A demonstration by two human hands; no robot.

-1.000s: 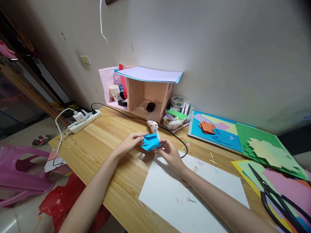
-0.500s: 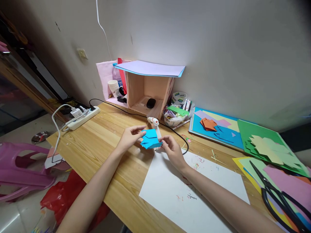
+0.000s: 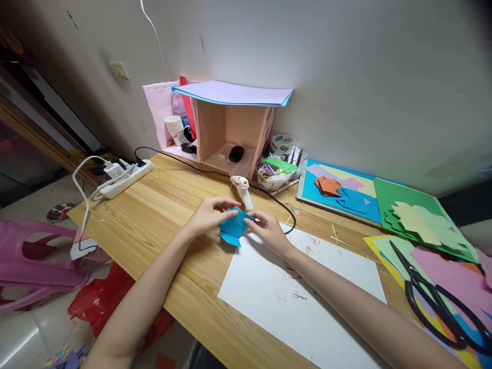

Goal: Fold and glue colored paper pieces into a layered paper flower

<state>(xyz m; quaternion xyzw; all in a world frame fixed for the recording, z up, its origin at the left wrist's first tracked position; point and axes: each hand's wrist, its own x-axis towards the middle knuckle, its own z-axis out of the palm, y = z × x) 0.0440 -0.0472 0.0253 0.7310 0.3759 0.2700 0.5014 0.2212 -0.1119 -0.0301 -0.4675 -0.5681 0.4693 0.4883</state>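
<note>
Between my two hands is a folded piece of blue paper (image 3: 231, 230), held above the table near the corner of a white sheet. My left hand (image 3: 209, 218) pinches its upper left edge between thumb and fingers. At the right edge, my right hand (image 3: 268, 230) grips it with thumb and fingertips. Just behind the paper a white glue gun (image 3: 242, 190) stands on the table, its lower part partly hidden by the paper and my right hand. The white sheet (image 3: 300, 302), marked with small coloured strokes, lies under my right forearm.
Black scissors (image 3: 426, 292) lie on coloured papers at the right. An open box (image 3: 230, 128) and a basket of supplies (image 3: 274, 179) stand at the wall. A power strip (image 3: 126, 178) sits at the left edge; a black cable (image 3: 292, 215) curves beside the glue gun.
The blue paper has been turned, so a pointed flap now hangs lower at its front. My hands have shifted their grip on it, and the whole view has moved slightly.
</note>
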